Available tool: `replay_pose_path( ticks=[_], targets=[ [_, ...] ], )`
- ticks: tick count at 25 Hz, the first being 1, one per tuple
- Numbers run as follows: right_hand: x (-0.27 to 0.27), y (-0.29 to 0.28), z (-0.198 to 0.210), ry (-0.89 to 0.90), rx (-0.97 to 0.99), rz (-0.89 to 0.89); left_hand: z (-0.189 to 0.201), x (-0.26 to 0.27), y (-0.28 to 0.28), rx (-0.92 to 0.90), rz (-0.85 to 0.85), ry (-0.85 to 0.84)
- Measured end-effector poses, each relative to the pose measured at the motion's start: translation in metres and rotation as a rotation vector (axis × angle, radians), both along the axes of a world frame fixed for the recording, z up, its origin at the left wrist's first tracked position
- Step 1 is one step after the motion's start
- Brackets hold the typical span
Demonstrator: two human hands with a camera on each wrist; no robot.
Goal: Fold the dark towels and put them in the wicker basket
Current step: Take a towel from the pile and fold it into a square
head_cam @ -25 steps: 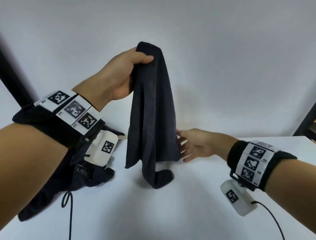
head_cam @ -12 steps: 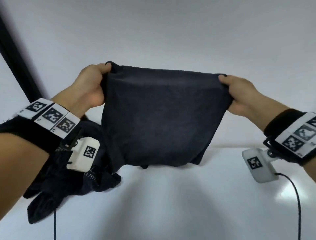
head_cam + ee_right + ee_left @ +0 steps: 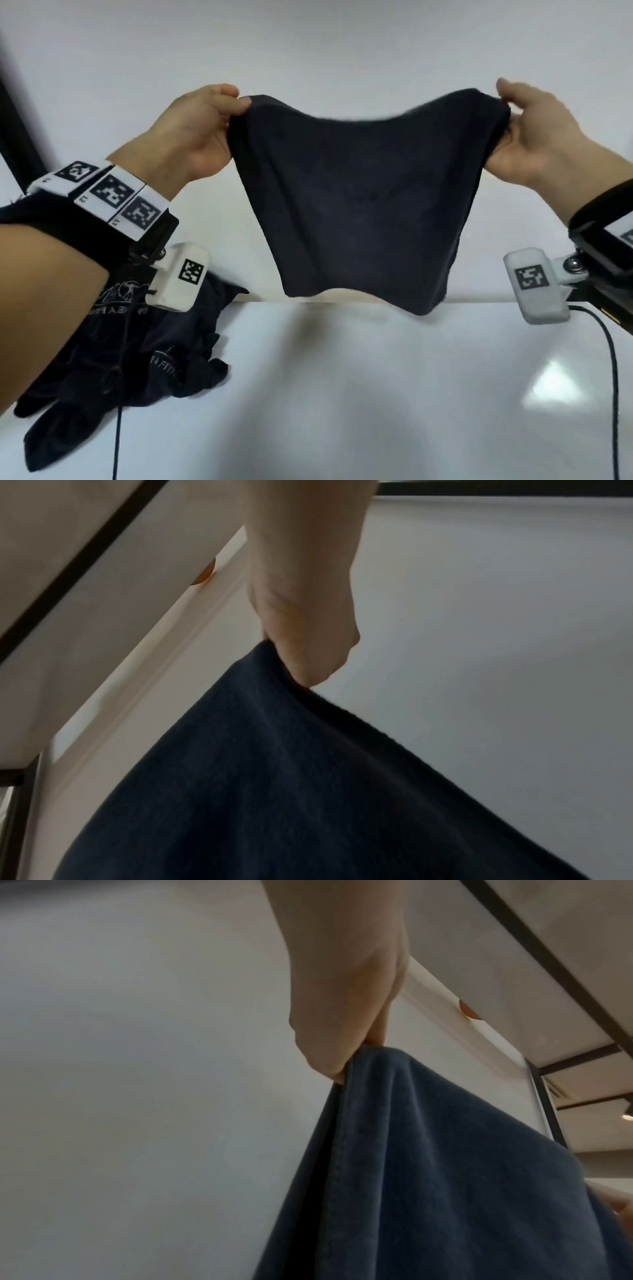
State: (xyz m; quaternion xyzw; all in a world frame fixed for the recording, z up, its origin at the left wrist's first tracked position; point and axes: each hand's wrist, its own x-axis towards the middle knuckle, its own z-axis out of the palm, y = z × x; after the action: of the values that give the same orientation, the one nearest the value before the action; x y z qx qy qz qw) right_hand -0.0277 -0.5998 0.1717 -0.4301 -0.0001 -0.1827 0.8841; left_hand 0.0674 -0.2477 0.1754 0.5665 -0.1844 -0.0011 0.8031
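Observation:
A dark navy towel (image 3: 359,205) hangs spread in the air above the white table (image 3: 376,394). My left hand (image 3: 202,133) pinches its upper left corner and my right hand (image 3: 534,133) pinches its upper right corner. The top edge sags between them and the bottom hem hangs just above the table's far edge. From the left wrist, the towel (image 3: 428,1177) drops from my left hand (image 3: 342,1031); from the right wrist, the towel (image 3: 308,791) drops from my right hand (image 3: 304,642). No wicker basket is in view.
A heap of other dark cloth (image 3: 137,359), some with pale printing, lies on the table's left side under my left forearm. A plain white wall (image 3: 342,44) stands behind the table. Black cables (image 3: 613,394) hang from both wrist cameras.
One second ago my left hand alone held the towel bunched while the right reached for it. Both hands now grip the top corners, spread wider apart than half a second ago, with the towel lifted off the table.

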Motion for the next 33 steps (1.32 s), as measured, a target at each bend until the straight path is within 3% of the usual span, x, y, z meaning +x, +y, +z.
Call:
replay_pose_path(
  ticks=[5, 10, 14, 16, 20, 26, 33],
  targets=[
    [-0.005, -0.018, -0.005, 0.007, -0.14, -0.122, 0.004, -0.001, -0.01, 0.131, 0.126, 0.009],
    [-0.013, -0.029, -0.004, -0.052, -0.51, -0.225, 0.008, 0.002, -0.005, 0.06, 0.182, 0.069],
    [-0.016, -0.031, -0.004, -0.059, -0.508, -0.268, 0.014, 0.006, 0.001, -0.066, 0.186, 0.114],
    [-0.015, -0.031, -0.008, -0.029, -0.461, -0.296, 0.011, 0.008, 0.003, 0.047, 0.228, 0.061],
    [-0.011, -0.036, -0.024, 0.18, -0.558, -0.303, 0.006, 0.006, 0.005, 0.297, 0.325, -0.098],
    [-0.016, -0.035, -0.026, 0.132, -0.577, -0.283, 0.001, 0.012, 0.011, 0.323, 0.314, -0.095],
    [-0.021, -0.037, -0.02, 0.054, -1.013, -0.5, 0.0, 0.012, 0.014, 0.587, 0.321, -0.323]
  ],
)
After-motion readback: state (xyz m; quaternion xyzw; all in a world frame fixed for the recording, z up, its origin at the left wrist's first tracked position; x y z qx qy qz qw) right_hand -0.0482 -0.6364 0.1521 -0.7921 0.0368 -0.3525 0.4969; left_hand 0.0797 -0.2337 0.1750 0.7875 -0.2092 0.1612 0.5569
